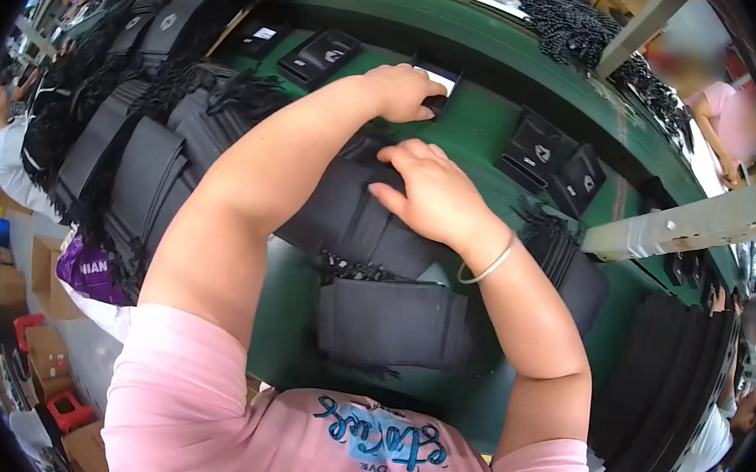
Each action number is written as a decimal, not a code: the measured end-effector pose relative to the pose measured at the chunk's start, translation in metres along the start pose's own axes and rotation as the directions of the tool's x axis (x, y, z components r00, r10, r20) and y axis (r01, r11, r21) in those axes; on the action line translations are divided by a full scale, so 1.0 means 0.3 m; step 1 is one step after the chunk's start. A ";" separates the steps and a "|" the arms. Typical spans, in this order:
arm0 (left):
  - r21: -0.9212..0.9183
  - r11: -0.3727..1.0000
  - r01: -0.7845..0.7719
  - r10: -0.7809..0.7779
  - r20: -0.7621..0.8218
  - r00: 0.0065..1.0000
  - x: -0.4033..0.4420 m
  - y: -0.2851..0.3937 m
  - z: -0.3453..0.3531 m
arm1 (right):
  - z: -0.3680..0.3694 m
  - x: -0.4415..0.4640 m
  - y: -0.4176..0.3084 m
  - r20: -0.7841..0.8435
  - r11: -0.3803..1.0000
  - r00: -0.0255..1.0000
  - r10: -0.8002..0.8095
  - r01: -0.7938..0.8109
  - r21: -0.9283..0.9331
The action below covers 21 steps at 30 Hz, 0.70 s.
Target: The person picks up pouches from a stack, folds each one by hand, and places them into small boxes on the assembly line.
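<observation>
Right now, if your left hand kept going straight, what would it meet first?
Probably the black box showing white, right in front of the left hand; whether they touch is hard to tell.

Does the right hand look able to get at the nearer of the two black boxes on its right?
Probably yes: the right hand is close to that box, with only bare green surface showing between.

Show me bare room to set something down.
Bare green surface shows between the left hand and the black boxes to its right, plus a patch left of the front dark stack. Crowded: the left side, heaped with fringed dark bundles.
</observation>
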<state>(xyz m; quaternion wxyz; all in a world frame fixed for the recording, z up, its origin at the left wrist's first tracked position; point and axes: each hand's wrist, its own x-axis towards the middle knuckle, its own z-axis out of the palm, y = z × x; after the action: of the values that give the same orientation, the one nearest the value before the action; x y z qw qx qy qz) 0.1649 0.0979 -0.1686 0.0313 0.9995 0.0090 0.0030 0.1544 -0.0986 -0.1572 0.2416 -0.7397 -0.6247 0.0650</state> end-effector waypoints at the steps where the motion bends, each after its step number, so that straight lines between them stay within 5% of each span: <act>1: -0.044 0.999 0.021 -0.016 0.127 0.992 -0.016 -0.020 -0.045 | 0.043 0.021 -0.019 -0.097 1.000 0.995 -0.026 0.026 -0.002; 3: -0.078 0.995 0.058 -0.037 0.242 0.970 -0.057 -0.052 -0.086 | 0.092 0.071 -0.051 -0.197 0.998 0.978 -0.066 0.066 -0.010; 7: -0.288 0.958 0.007 -0.075 -0.229 0.971 -0.142 -0.122 -0.100 | 0.137 0.176 -0.096 -0.083 0.999 0.995 -0.048 0.049 0.016; 10: -0.298 0.954 0.018 -0.120 -0.327 0.938 -0.236 -0.092 -0.235 | 0.097 0.185 -0.114 -0.071 0.999 0.997 -0.016 0.019 0.038; 15: -0.453 0.878 0.158 -0.274 -0.203 0.940 -0.450 -0.007 -0.359 | -0.045 0.132 -0.088 -0.139 0.984 0.990 -0.034 0.057 0.170; 17: -0.614 0.782 0.106 -0.320 -0.250 0.914 -0.516 0.030 -0.339 | -0.127 0.091 -0.059 0.062 0.883 0.993 0.105 -0.122 0.454; 19: -0.904 0.427 0.021 -0.331 -0.135 0.934 -0.525 0.047 -0.267 | -0.147 0.054 -0.014 0.072 0.860 0.986 0.152 -0.168 0.482; 20: -0.904 0.428 0.014 -0.330 -0.142 0.933 -0.526 0.063 -0.271 | -0.151 0.035 0.009 0.090 0.833 0.976 0.198 -0.216 0.509; 21: -0.809 0.541 0.229 -0.290 0.076 0.954 -0.520 0.086 -0.275 | -0.155 0.016 0.027 0.107 0.804 0.964 0.243 -0.262 0.534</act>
<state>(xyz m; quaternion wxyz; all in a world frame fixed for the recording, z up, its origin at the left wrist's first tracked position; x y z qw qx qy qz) 0.0087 0.0745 -0.0854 0.4830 0.8610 0.1556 0.0354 0.1811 -0.1076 -0.1190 0.4199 -0.7160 -0.4805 0.2832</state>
